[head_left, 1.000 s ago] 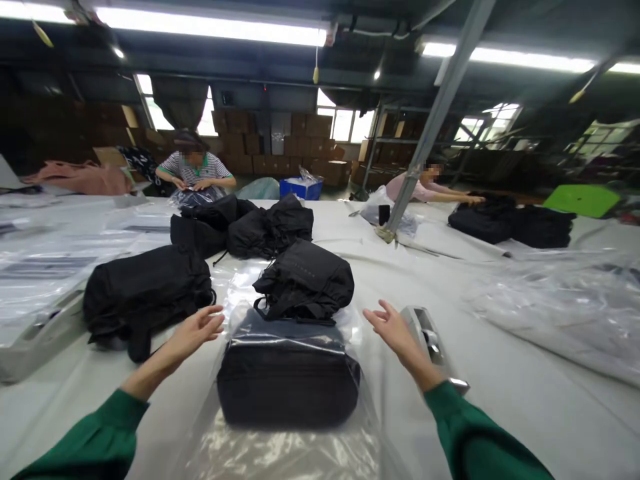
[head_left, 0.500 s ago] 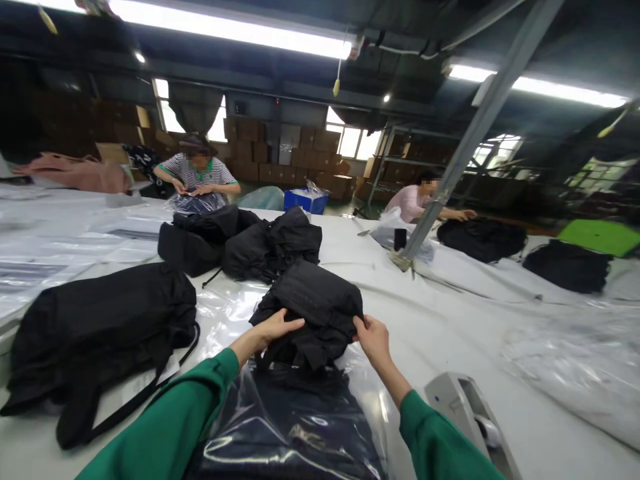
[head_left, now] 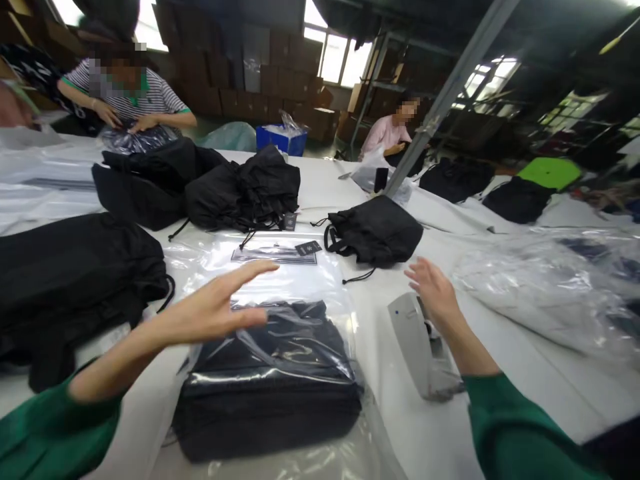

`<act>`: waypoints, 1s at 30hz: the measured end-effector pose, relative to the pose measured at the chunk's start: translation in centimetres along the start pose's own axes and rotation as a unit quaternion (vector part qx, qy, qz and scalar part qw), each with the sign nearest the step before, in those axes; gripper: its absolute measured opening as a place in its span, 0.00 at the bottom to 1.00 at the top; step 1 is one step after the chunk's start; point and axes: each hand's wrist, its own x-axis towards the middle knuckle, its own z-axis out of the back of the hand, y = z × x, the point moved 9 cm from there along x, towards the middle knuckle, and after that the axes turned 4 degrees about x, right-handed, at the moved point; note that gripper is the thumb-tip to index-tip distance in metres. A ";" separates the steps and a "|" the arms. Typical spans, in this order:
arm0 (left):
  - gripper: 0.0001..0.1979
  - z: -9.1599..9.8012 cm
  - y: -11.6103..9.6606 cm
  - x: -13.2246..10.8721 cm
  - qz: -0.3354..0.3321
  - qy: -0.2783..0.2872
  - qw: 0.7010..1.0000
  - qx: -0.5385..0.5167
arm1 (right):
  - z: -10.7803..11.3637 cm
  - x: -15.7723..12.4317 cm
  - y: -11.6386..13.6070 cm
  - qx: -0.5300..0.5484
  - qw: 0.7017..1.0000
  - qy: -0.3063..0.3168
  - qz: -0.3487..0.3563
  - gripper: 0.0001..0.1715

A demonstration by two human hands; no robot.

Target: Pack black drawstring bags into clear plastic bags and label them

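Both of my hands are raised off the table with nothing in them. My left hand (head_left: 220, 307), thumb and fingers spread, hovers over the left side of a folded black bag in a clear plastic bag (head_left: 280, 373). My right hand (head_left: 433, 287) has its fingers apart above a grey tape dispenser (head_left: 420, 347). Just beyond it lies a small black drawstring bag (head_left: 383, 230), its cord trailing on the table. A black hang tag (head_left: 308, 248) rests on the flat upper part of the plastic bag.
A black backpack (head_left: 75, 280) lies at left, and more black bags (head_left: 245, 190) sit ahead. Clear plastic bags (head_left: 540, 287) are heaped at right. A metal post (head_left: 440, 107) rises from the table. Two co-workers, one in a striped shirt (head_left: 125, 93), work across it.
My hands have let go of the small black bag, which now lies further right. They have moved apart, and the view has tilted down, showing the plastic-wrapped bag more fully.
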 end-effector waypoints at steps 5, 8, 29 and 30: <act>0.35 -5.2 -3.1 -11.9 -0.007 -0.017 0.962 0.271 | -2.4 -18.2 1.2 0.031 0.966 0.258 0.008 0.57; 0.29 -6.7 -3.3 -12.1 -0.008 -0.027 0.944 0.329 | -5.7 -22.2 1.8 -0.019 0.960 0.279 0.002 0.58; 0.31 -18.5 -1.3 -23.4 -0.187 0.300 0.921 0.162 | -13.2 -30.1 -1.0 0.016 0.858 0.493 0.146 0.24; 0.30 -18.3 -1.1 -24.5 -0.183 0.305 0.922 0.154 | -12.9 -30.4 -1.5 0.016 0.853 0.499 0.151 0.25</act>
